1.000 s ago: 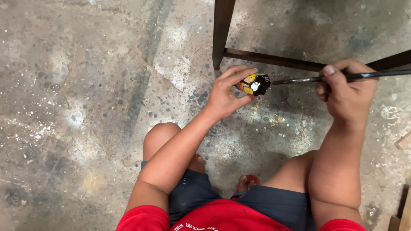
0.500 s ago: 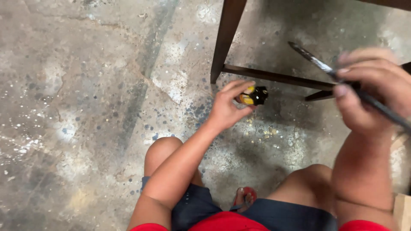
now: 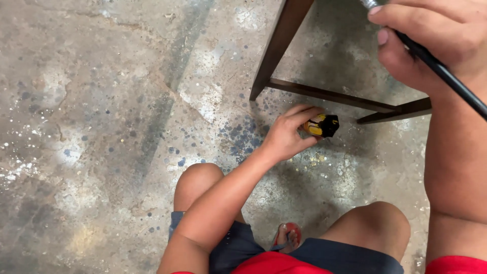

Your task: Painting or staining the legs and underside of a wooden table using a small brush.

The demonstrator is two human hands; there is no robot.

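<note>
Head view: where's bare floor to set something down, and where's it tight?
The concrete floor is bare left of the dark wooden leg and beyond the left knee. It is crowded near the low rail, where the left hand holds a small yellow-and-black container. The right hand, holding a black brush handle, fills the upper right.

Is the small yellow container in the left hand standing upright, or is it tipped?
Tipped. The small yellow container lies nearly sideways in the left hand, its black end pointing right, above the concrete floor. Open or shut: cannot tell.
</note>
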